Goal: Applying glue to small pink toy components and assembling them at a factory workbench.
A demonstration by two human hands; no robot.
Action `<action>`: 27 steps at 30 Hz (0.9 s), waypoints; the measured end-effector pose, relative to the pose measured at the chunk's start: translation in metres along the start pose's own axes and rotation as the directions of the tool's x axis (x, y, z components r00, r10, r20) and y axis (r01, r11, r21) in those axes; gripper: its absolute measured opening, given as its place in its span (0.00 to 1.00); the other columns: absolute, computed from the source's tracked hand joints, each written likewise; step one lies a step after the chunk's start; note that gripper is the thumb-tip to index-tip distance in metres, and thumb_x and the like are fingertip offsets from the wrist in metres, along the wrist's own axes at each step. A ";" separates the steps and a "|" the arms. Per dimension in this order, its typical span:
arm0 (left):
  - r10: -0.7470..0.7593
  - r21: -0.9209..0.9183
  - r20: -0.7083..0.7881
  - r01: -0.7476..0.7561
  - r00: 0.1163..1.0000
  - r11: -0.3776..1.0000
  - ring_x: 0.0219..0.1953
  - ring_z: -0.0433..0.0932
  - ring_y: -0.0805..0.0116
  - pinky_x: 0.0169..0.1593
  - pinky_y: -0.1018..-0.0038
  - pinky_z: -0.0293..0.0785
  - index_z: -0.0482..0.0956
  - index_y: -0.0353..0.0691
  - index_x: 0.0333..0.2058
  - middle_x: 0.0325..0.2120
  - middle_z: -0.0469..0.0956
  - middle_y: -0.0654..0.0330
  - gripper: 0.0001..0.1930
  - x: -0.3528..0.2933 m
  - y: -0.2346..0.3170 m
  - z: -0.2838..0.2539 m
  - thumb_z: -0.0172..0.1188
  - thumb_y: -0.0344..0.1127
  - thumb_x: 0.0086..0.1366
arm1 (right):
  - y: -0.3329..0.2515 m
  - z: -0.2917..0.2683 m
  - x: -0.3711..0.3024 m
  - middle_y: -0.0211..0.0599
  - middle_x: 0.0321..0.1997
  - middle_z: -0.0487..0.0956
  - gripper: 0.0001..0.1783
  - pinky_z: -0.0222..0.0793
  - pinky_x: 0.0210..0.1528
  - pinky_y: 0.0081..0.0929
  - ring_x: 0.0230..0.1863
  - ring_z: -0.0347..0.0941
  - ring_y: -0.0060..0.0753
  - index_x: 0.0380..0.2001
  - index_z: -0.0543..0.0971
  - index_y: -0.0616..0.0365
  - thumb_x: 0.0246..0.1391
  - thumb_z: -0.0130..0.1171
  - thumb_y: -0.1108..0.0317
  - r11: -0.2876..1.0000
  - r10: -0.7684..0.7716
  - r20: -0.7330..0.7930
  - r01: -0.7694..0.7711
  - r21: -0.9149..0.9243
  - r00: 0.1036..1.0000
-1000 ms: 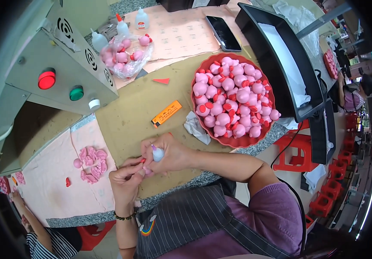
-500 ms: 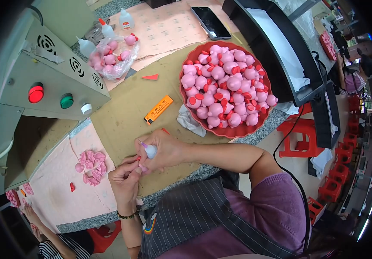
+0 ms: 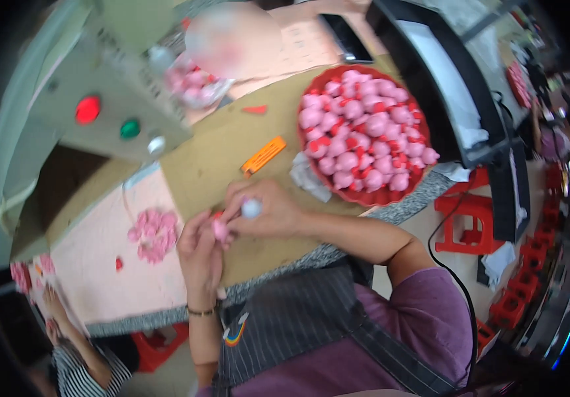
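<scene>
My left hand pinches a small pink toy figure with a red bit at its top. Close against it, my right hand has a small whitish squeeze bottle tucked in its fingers. Its fingertips meet the pink figure, and blur hides the bottle's nozzle. To the left on a pink cloth lies a cluster of pink pieces, with a small red piece near it. A red scalloped basket on the right is heaped with pink figures bearing red parts.
An orange box and a red scrap lie on the brown board. White tissue touches the basket. A machine with red and green buttons stands left. Behind are a bag of pink pieces, a phone and a black tray.
The whole view has shifted, so the table things appear farther right, and it is blurrier. The pink figure shows more between my hands, and the bottle is turned more end-on.
</scene>
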State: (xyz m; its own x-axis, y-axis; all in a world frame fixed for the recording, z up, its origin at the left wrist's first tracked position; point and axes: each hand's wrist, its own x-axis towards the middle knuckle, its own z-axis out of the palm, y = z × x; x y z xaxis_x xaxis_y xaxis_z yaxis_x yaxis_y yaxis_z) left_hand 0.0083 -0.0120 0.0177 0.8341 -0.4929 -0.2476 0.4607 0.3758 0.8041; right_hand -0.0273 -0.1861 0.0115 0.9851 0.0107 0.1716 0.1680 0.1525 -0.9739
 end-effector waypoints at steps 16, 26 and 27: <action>0.119 0.219 0.207 -0.165 0.971 0.962 0.39 0.75 0.75 0.40 0.79 0.74 0.71 0.31 0.44 0.38 0.76 0.56 0.16 0.005 -0.003 -0.008 0.58 0.23 0.56 | -0.012 0.001 -0.002 0.35 0.27 0.75 0.08 0.65 0.31 0.18 0.28 0.70 0.22 0.27 0.79 0.65 0.37 0.63 0.80 0.989 -0.064 -0.088 0.052 -0.139 0.994; 0.225 0.251 0.236 -0.284 0.945 0.925 0.39 0.76 0.72 0.38 0.82 0.74 0.72 0.29 0.45 0.40 0.73 0.57 0.19 0.000 -0.006 -0.006 0.61 0.23 0.53 | -0.009 0.004 -0.004 0.41 0.24 0.76 0.06 0.65 0.25 0.18 0.23 0.72 0.27 0.24 0.78 0.66 0.37 0.60 0.82 0.926 -0.232 0.017 0.227 -0.301 0.972; 0.200 0.303 0.249 -0.272 0.948 0.913 0.38 0.75 0.74 0.37 0.83 0.73 0.73 0.30 0.45 0.39 0.73 0.58 0.19 0.000 -0.005 -0.007 0.61 0.24 0.53 | -0.008 0.005 -0.006 0.40 0.23 0.75 0.06 0.65 0.24 0.18 0.22 0.72 0.26 0.23 0.78 0.66 0.36 0.59 0.83 0.918 -0.244 0.013 0.235 -0.320 0.970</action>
State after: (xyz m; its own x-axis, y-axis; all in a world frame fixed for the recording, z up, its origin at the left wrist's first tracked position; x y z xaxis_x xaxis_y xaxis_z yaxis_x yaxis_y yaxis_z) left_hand 0.0082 -0.0087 0.0096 0.8072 -0.5872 0.0602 0.1023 0.2395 0.9655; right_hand -0.0346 -0.1830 0.0193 0.9139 -0.0138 0.4056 0.3973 -0.1733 -0.9012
